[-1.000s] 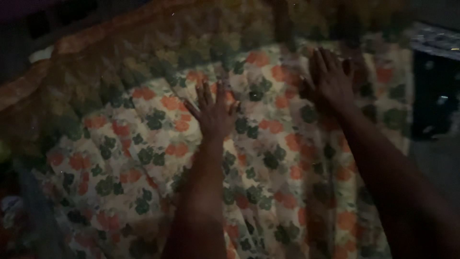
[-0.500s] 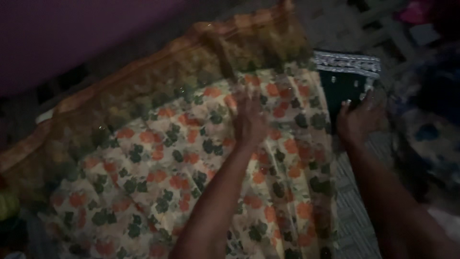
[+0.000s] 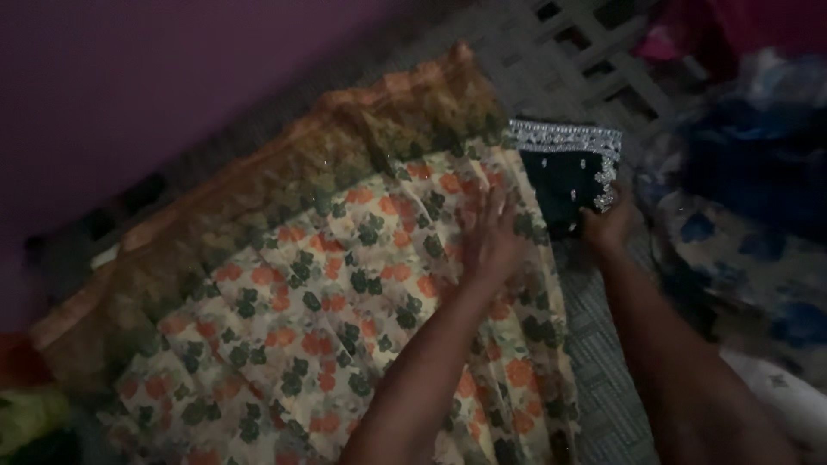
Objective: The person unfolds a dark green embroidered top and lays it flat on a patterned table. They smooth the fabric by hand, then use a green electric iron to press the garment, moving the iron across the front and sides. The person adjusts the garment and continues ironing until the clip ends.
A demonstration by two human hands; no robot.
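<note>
Head cam, dim light: a person's left hand (image 3: 493, 245) lies flat, fingers spread, on a cream floral cloth (image 3: 345, 301) w/ orange blooms & dark green leaves, pressing near the cloth's upper right edge. The right hand (image 3: 607, 226) sits just beside it, off the floral cloth, fingers closed on the lower edge of a dark folded cloth (image 3: 564, 176) trimmed w/ a silvery beaded border. That dark piece lies touching the floral cloth's right edge, directly above the right hand & up-right of the left. A sheer orange-brown fabric (image 3: 258, 189) overlaps the floral cloth's far side. Under both, a woven mat (image 3: 603, 370) shows at right. Blue-patterned fabric (image 3: 758, 258), possibly clothing, is heaped at far right; the view is too blurred to tell.
</note>
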